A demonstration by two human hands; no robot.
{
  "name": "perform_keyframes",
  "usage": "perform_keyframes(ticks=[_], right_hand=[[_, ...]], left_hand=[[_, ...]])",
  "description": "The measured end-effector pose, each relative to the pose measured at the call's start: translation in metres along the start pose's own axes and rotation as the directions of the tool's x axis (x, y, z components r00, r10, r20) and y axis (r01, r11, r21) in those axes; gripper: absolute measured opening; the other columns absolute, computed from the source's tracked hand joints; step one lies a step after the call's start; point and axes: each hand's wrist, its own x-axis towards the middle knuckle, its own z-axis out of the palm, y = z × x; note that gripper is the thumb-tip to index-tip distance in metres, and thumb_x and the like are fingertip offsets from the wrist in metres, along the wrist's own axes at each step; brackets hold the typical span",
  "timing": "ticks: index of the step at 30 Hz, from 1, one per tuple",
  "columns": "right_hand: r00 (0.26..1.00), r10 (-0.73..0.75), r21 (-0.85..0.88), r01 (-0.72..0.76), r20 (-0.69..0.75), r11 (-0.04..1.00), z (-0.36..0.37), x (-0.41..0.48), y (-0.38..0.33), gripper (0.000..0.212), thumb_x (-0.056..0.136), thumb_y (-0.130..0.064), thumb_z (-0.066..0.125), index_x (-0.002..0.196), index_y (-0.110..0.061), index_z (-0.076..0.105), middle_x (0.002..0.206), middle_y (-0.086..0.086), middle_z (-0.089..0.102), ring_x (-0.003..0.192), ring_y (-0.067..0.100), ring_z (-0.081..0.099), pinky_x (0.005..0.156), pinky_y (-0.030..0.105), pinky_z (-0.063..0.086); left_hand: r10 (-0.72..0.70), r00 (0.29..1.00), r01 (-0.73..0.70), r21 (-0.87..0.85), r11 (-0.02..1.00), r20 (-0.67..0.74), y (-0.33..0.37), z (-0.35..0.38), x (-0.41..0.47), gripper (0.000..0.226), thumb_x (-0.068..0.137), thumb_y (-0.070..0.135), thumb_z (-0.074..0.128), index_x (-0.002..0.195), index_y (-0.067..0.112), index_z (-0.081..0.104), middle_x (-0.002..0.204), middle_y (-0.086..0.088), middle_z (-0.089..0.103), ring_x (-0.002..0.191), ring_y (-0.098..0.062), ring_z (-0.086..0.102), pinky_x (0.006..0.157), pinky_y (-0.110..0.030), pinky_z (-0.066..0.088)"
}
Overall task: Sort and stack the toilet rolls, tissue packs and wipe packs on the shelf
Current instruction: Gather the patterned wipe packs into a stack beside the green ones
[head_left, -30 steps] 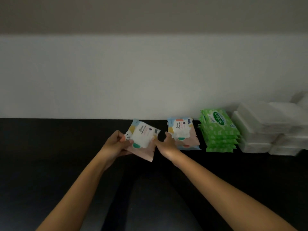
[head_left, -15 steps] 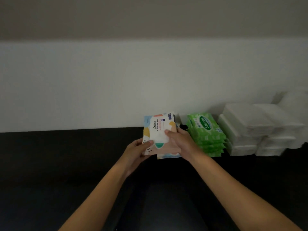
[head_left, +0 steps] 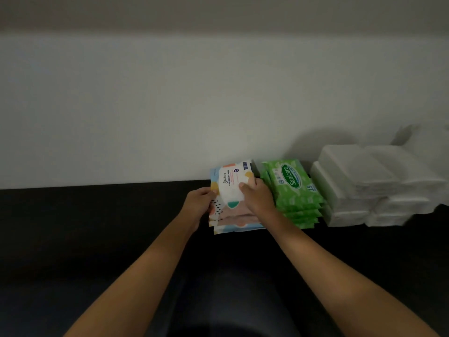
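Dark shelf (head_left: 97, 239) against a plain white wall (head_left: 170, 105), dim light.

Step in hand, as judged: a pastel wipe pack is being set on its own kind. The top pack (head_left: 230, 188) sits mid-frame, right of centre, on the pastel stack (head_left: 233, 222), apparently touching it and offset toward the wall. It is gripped at its left edge by the left hand (head_left: 198, 203). It is pinched at the right by the right hand (head_left: 257, 198), thumb on the face.

Just right of it a green stack (head_left: 295, 188) is seen, then white tissue packs (head_left: 364, 178) piled further right. A white blur (head_left: 427, 147) at the right edge may be rolls; it cannot be told.

Next move, as judged: the top pack is to be squared with the packs below, pulled forward to line up the edges, then released without the green stack being nudged.

No bin, box or tray is seen; everything is held by the shelf alone.
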Motion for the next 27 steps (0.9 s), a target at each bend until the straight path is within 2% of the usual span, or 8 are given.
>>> perform_keyframes(ticks=[3, 5, 9, 12, 15, 19, 22, 27], right_hand=[[0.997, -0.072, -0.166, 0.065, -0.04, 0.984, 0.008, 0.0, 0.007, 0.039, 0.094, -0.022, 0.047, 0.126, 0.0, 0.047, 0.128, 0.017, 0.053, 0.122, 0.032, 0.046, 0.103, 0.04, 0.039], [0.993, -0.108, -0.277, 0.094, -0.036, 0.956, 0.011, -0.001, 0.01, 0.038, 0.096, -0.019, 0.043, 0.129, -0.002, 0.045, 0.132, 0.016, 0.048, 0.126, 0.03, 0.04, 0.108, 0.039, 0.033], [0.981, -0.179, -0.365, 0.142, -0.069, 0.92, 0.015, -0.003, 0.016, 0.036, 0.097, -0.017, 0.04, 0.131, -0.004, 0.042, 0.132, 0.016, 0.044, 0.122, 0.028, 0.042, 0.102, 0.038, 0.038], [0.969, -0.236, -0.419, 0.184, -0.074, 0.889, 0.016, -0.007, 0.016, 0.035, 0.097, -0.014, 0.04, 0.131, -0.004, 0.041, 0.13, 0.016, 0.044, 0.119, 0.029, 0.045, 0.1, 0.038, 0.041], [0.947, -0.31, -0.475, 0.238, -0.079, 0.847, 0.011, -0.016, 0.012, 0.039, 0.096, -0.01, 0.04, 0.135, -0.004, 0.037, 0.13, 0.014, 0.043, 0.12, 0.026, 0.042, 0.102, 0.034, 0.039], [0.946, -0.321, -0.486, 0.264, -0.037, 0.834, 0.002, -0.032, 0.004, 0.035, 0.095, -0.006, 0.04, 0.129, -0.002, 0.042, 0.129, 0.016, 0.045, 0.12, 0.027, 0.041, 0.102, 0.032, 0.033], [0.958, -0.288, -0.448, 0.253, -0.008, 0.857, -0.006, -0.053, 0.0, 0.033, 0.095, -0.007, 0.039, 0.126, -0.001, 0.045, 0.129, 0.016, 0.045, 0.119, 0.028, 0.042, 0.101, 0.034, 0.036], [0.974, -0.228, -0.391, 0.215, 0.014, 0.895, -0.026, -0.098, -0.002, 0.036, 0.096, -0.01, 0.039, 0.131, -0.002, 0.042, 0.133, 0.017, 0.042, 0.122, 0.029, 0.044, 0.1, 0.035, 0.038]], left_hand=[[0.001, 1.0, 0.001, 0.067, 0.998, -0.027, -0.006, 0.001, 0.003, 0.034, 0.096, 0.019, 0.049, 0.128, 0.01, 0.055, 0.084, -0.003, 0.061, 0.059, -0.008, 0.049, 0.055, -0.02, 0.045], [0.005, 0.999, -0.001, 0.102, 0.995, -0.035, -0.009, 0.0, 0.003, 0.034, 0.095, 0.02, 0.051, 0.127, 0.011, 0.055, 0.085, -0.002, 0.061, 0.061, -0.008, 0.052, 0.056, -0.019, 0.046], [0.032, 0.998, -0.024, 0.159, 0.987, -0.047, -0.009, -0.001, 0.002, 0.033, 0.093, 0.021, 0.053, 0.125, 0.011, 0.057, 0.084, 0.0, 0.061, 0.057, -0.005, 0.052, 0.049, -0.015, 0.042], [0.039, 0.997, -0.028, 0.168, 0.985, -0.064, -0.006, -0.001, 0.001, 0.038, 0.091, 0.02, 0.056, 0.128, 0.011, 0.054, 0.103, -0.008, 0.064, 0.059, -0.006, 0.052, 0.053, -0.018, 0.043], [0.061, 0.993, -0.046, 0.147, 0.988, -0.099, -0.006, -0.005, -0.007, 0.042, 0.089, 0.022, 0.061, 0.128, 0.012, 0.052, 0.106, -0.009, 0.062, 0.065, -0.008, 0.053, 0.054, -0.019, 0.041], [0.123, 0.986, -0.105, 0.156, 0.982, -0.116, -0.008, -0.011, -0.029, 0.046, 0.088, 0.021, 0.061, 0.131, 0.013, 0.047, 0.125, -0.01, 0.056, 0.09, -0.012, 0.052, 0.069, -0.022, 0.043], [0.188, 0.978, -0.168, 0.188, 0.968, -0.092, -0.009, -0.012, -0.054, 0.043, 0.087, 0.017, 0.062, 0.128, 0.01, 0.05, 0.128, -0.011, 0.055, 0.099, -0.013, 0.05, 0.084, -0.027, 0.042], [0.2, 0.98, -0.188, 0.258, 0.948, -0.022, -0.004, -0.008, -0.099, 0.04, 0.087, 0.019, 0.062, 0.125, 0.015, 0.052, 0.127, -0.007, 0.055, 0.105, -0.016, 0.053, 0.082, -0.027, 0.041]])
